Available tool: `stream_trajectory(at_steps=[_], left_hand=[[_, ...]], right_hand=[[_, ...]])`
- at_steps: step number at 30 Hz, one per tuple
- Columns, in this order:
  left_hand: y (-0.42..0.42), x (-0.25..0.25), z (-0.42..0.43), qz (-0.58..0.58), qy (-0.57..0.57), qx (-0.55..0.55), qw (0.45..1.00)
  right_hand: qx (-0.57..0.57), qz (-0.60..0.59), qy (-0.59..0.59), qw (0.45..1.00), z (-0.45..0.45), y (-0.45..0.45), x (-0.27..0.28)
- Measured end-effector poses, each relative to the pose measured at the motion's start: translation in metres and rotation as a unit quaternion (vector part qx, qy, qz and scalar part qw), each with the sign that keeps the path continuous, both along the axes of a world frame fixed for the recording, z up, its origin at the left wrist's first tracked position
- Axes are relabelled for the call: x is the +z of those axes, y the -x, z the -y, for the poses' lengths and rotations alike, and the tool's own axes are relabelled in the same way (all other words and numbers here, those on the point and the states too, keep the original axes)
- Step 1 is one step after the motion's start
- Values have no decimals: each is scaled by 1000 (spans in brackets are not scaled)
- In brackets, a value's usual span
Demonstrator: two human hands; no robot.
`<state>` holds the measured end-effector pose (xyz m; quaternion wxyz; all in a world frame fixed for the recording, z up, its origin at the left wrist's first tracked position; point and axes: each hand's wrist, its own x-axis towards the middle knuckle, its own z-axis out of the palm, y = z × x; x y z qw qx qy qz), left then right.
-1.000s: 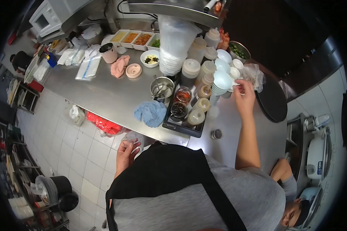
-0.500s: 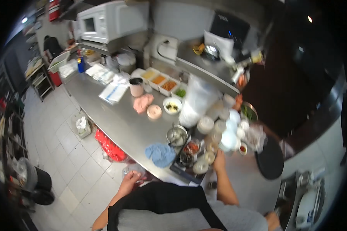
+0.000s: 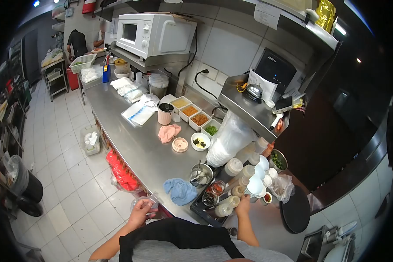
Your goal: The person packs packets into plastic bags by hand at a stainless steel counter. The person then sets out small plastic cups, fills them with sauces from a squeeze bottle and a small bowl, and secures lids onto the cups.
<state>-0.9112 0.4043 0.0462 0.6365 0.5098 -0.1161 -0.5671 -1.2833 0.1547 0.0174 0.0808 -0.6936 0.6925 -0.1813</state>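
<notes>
My left hand (image 3: 143, 211) is out past the counter's front edge, its fingers pinched on a clear plastic piece (image 3: 151, 199), which looks like a lid or small container. My right hand (image 3: 243, 206) reaches in at the right side of a black tray (image 3: 199, 209) of squeeze bottles. Its fingers are curled close to a bottle (image 3: 234, 201) and the stacked white bowls (image 3: 254, 187); what they grip is hidden. In the tray stand jars of red (image 3: 217, 187) and dark (image 3: 209, 199) contents. A blue cloth (image 3: 180, 191) lies crumpled to its left, below a metal pot (image 3: 201, 173).
Along the back stand white tubs of chopped food (image 3: 200, 120), a bowl (image 3: 200, 141), a pink cup (image 3: 165, 113) and a pink cloth (image 3: 169, 132). A large plastic bag (image 3: 229, 140) leans behind the bottles. A round black tray (image 3: 296, 209) lies at right. Overhead juts a metal shelf (image 3: 249, 114).
My head view has shifted, so the counter sits differently and looks sharper. My left hand still pinches the clear plastic. My right hand stays by the bottles, slightly lower in view.
</notes>
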Motion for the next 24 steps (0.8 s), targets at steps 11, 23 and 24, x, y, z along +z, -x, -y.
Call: stream_trajectory(at_steps=[11,23,24], left_hand=[[1,-1,3,-9,8,-18,1000],[2,3,2,-13,-4,-17,1000],[3,3,2,-15,-3,-17,1000]], right_hand=[[27,28,29,999,-15,-8,40],[7,9,11,1000,-7,-8,25],[9,9,9,1000,-8,-9,28]])
